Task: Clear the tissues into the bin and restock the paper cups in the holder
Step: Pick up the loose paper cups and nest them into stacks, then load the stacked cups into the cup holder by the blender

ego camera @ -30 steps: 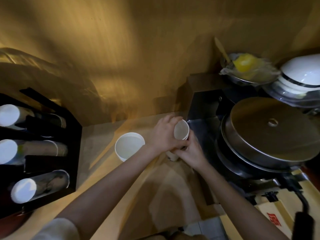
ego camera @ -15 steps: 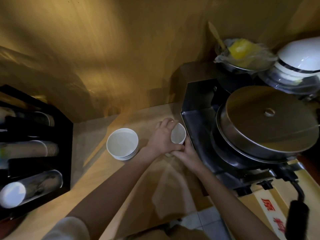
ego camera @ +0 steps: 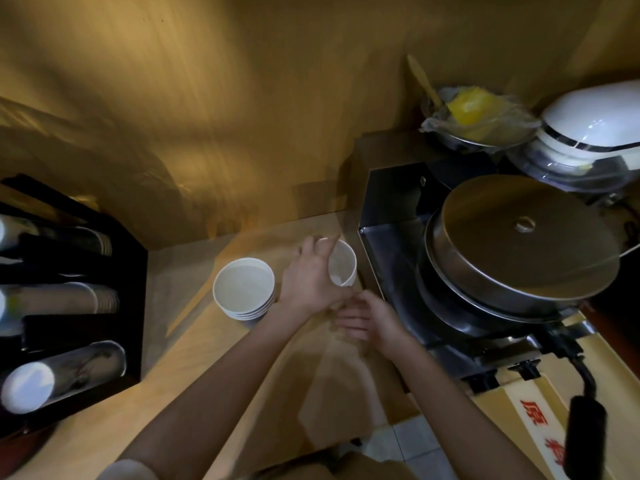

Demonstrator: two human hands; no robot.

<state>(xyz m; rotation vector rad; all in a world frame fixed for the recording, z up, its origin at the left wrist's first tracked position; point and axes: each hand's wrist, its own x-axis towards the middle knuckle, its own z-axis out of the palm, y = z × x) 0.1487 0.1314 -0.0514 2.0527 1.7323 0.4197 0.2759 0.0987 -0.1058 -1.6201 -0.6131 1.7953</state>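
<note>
Wooden counter [ego camera: 221, 393] carries a cup holder [ego camera: 135, 306] at left and a griddle [ego camera: 519, 244] at right. Left hand [ego camera: 311, 282] fingers are clamped round a small cup [ego camera: 343, 268], steadying it. Right hand [ego camera: 370, 323], fingers loosely apart, sits just below, likely supporting the base. Bowl stack [ego camera: 244, 289] stands beside.

A second ago both of your hands were wrapped together around the small paper cup [ego camera: 342, 263]; now your right hand [ego camera: 369, 320] has slipped down off it and lies with fingers spread below the cup's base, blurred. Your left hand [ego camera: 311, 277] has opened its grip too, its fingers now reaching over the rim rather than closing round the side. The stack of wider cups [ego camera: 244, 289] beside it now shows several nested rims where earlier only the top one showed.
</note>
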